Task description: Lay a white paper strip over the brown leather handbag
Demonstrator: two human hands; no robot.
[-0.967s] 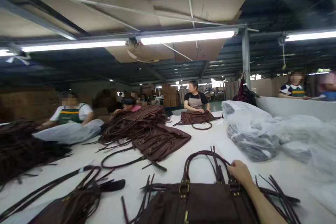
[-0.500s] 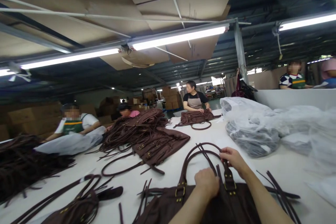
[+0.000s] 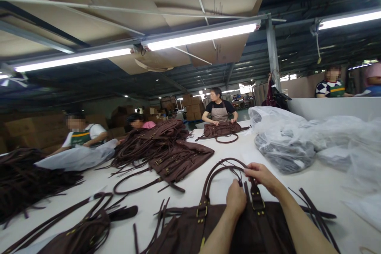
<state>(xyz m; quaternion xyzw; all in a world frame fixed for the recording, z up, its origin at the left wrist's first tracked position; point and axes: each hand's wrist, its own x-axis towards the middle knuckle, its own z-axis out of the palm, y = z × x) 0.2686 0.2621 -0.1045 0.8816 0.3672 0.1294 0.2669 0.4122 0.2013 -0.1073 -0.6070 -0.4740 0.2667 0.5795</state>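
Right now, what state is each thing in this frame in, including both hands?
Left hand: closed on the straps between the handles.
Right hand: pinching the handle near its top.
Brown bag: lying flat on the white table, handles arched up.
Pile of bags: heaped, straps loose.
Plastic bags: filled, lying on the table.
Ceiling lights: on.

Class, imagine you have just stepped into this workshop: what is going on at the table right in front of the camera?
A person is working on a dark brown handbag lying flat on a white table. Their right hand pinches the looped handles near the top, and their left hand rests on the bag just below. More brown bags are piled further along, and other people sit around the table; one handles another bag at the far end.
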